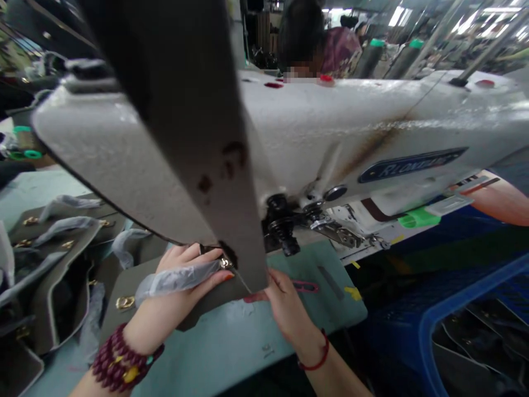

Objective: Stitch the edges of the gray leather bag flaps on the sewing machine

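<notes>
Beneath the head of a sewing machine, a dark grey bag panel lies on the pale green table. Its handle, wrapped in clear plastic and fixed with gold hardware, loops over my left hand. That hand rests on the panel, thumb and fingers stretched out, the fingertips partly hidden. My right hand is closed at the lower end of a long dark piece that rises close to the camera and covers part of the machine. Whether this piece joins the panel I cannot make out.
More bag pieces with wrapped handles lie at left. A pink-handled tool lies beyond my right hand. At lower right, a blue plastic basket holds dark bag pieces. A person sits behind the machine, near dark thread cones.
</notes>
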`<state>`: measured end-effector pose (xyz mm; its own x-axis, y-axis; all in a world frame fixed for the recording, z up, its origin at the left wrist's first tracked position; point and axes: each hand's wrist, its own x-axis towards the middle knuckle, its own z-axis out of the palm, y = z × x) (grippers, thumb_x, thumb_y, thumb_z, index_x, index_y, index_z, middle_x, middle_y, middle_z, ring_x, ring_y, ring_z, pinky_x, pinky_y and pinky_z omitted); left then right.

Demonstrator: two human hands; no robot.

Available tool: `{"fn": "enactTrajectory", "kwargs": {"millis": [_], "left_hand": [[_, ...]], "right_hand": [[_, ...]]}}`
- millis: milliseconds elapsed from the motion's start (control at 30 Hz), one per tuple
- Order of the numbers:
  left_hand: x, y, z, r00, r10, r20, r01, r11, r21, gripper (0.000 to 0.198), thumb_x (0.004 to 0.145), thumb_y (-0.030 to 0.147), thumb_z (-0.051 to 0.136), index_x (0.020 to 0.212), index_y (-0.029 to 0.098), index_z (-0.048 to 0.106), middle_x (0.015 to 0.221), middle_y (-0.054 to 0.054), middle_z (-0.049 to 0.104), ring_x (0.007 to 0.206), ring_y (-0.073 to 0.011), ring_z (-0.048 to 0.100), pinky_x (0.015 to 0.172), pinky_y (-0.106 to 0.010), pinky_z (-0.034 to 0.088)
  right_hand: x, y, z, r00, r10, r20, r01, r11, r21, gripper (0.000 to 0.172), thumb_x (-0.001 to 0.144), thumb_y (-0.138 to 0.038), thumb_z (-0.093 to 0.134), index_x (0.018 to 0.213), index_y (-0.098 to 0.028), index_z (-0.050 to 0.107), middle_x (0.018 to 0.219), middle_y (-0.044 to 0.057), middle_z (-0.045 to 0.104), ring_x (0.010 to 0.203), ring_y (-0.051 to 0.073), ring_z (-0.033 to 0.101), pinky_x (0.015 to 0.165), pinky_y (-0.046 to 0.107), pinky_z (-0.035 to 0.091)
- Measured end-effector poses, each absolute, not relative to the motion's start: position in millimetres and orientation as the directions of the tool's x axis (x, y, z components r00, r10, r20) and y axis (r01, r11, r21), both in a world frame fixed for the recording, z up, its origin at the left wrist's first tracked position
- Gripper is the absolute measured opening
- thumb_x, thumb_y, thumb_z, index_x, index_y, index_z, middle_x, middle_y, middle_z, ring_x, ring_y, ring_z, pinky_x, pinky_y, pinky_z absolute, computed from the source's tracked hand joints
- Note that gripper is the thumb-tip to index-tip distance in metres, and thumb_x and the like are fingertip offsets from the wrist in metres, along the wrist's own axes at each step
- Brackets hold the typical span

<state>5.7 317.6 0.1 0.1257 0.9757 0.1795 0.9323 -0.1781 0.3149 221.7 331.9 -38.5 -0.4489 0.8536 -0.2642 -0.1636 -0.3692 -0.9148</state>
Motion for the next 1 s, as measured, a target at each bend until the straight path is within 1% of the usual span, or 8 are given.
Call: {"fn": "enactTrajectory", "kwargs": {"millis": [100, 200, 300, 400, 600, 733, 800, 1000], "left_hand": [[4, 321, 4, 0.185, 0.963, 0.196, 0.914, -0.242, 0.325, 0.045, 0.091, 0.062, 0.049, 0.082, 0.024, 0.073, 0.076, -0.003, 0.065, 0.075, -0.0223, 0.060, 0.074, -0.035, 0.044], [1, 323, 5, 0.233, 0.955, 0.182, 0.904, -0.281, 0.321, 0.035, 0.093, 0.054, 0.052, 0.087, 0.026, 0.072, 0.084, -0.003, 0.068, 0.085, -0.0237, 0.061, 0.080, -0.035, 0.044], [0, 323, 6, 0.208, 0.963, 0.173, 0.906, -0.256, 0.338, 0.038, 0.093, 0.055, 0.050, 0.083, 0.024, 0.070, 0.089, -0.004, 0.069, 0.090, -0.0253, 0.061, 0.080, -0.036, 0.045], [1, 321, 8, 0.182, 0.969, 0.169, 0.914, -0.230, 0.335, 0.047, 0.093, 0.061, 0.045, 0.079, 0.024, 0.070, 0.085, -0.006, 0.068, 0.086, -0.0264, 0.060, 0.079, -0.038, 0.045], [9, 320, 16, 0.156, 0.973, 0.168, 0.932, -0.202, 0.301, 0.047, 0.092, 0.062, 0.045, 0.100, 0.026, 0.074, 0.085, -0.007, 0.069, 0.083, -0.0276, 0.061, 0.077, -0.040, 0.044], [12, 319, 19, 0.149, 0.978, 0.144, 0.950, -0.182, 0.253, 0.054, 0.093, 0.065, 0.038, 0.106, 0.025, 0.073, 0.085, -0.007, 0.069, 0.086, -0.0294, 0.060, 0.078, -0.041, 0.043], [13, 318, 20, 0.154, 0.980, 0.126, 0.957, -0.179, 0.227, 0.054, 0.093, 0.065, 0.039, 0.108, 0.026, 0.072, 0.087, -0.006, 0.070, 0.086, -0.0286, 0.060, 0.078, -0.041, 0.042], [16, 320, 24, 0.168, 0.978, 0.123, 0.974, -0.183, 0.130, 0.050, 0.093, 0.063, 0.041, 0.103, 0.026, 0.072, 0.084, -0.006, 0.070, 0.082, -0.0277, 0.059, 0.080, -0.043, 0.040]], "right_hand": [[221, 331, -38, -0.502, 0.825, -0.260, -0.246, -0.425, -0.871, 0.049, 0.091, -0.063, 0.052, 0.084, -0.018, 0.069, 0.069, 0.003, 0.066, 0.061, 0.018, 0.066, 0.061, 0.026, 0.052], [221, 331, -35, -0.516, 0.824, -0.233, -0.252, -0.406, -0.879, 0.049, 0.092, -0.062, 0.051, 0.086, -0.018, 0.070, 0.067, 0.002, 0.065, 0.062, 0.018, 0.066, 0.064, 0.026, 0.051], [224, 332, -31, -0.488, 0.860, -0.152, -0.196, -0.277, -0.941, 0.044, 0.096, -0.054, 0.050, 0.084, -0.017, 0.070, 0.069, 0.002, 0.063, 0.067, 0.016, 0.063, 0.068, 0.024, 0.048], [226, 333, -28, -0.476, 0.877, -0.067, -0.135, -0.149, -0.980, 0.038, 0.097, -0.047, 0.053, 0.085, -0.016, 0.070, 0.074, 0.001, 0.060, 0.072, 0.014, 0.056, 0.066, 0.021, 0.043], [221, 334, -30, -0.435, 0.900, -0.032, -0.030, -0.050, -0.998, 0.034, 0.094, -0.043, 0.059, 0.077, -0.015, 0.065, 0.067, -0.003, 0.048, 0.062, 0.010, 0.041, 0.057, 0.020, 0.032], [218, 334, -34, -0.408, 0.912, -0.046, 0.044, -0.031, -0.999, 0.038, 0.094, -0.042, 0.057, 0.068, -0.015, 0.059, 0.061, -0.004, 0.039, 0.057, 0.010, 0.035, 0.054, 0.021, 0.029], [218, 334, -36, -0.405, 0.912, -0.058, 0.053, -0.040, -0.998, 0.039, 0.094, -0.043, 0.056, 0.067, -0.016, 0.059, 0.061, -0.003, 0.040, 0.059, 0.011, 0.037, 0.055, 0.021, 0.032], [215, 332, -42, -0.408, 0.907, -0.103, 0.019, -0.104, -0.994, 0.038, 0.095, -0.045, 0.054, 0.072, -0.016, 0.064, 0.065, 0.000, 0.050, 0.071, 0.017, 0.052, 0.071, 0.024, 0.045]]}}
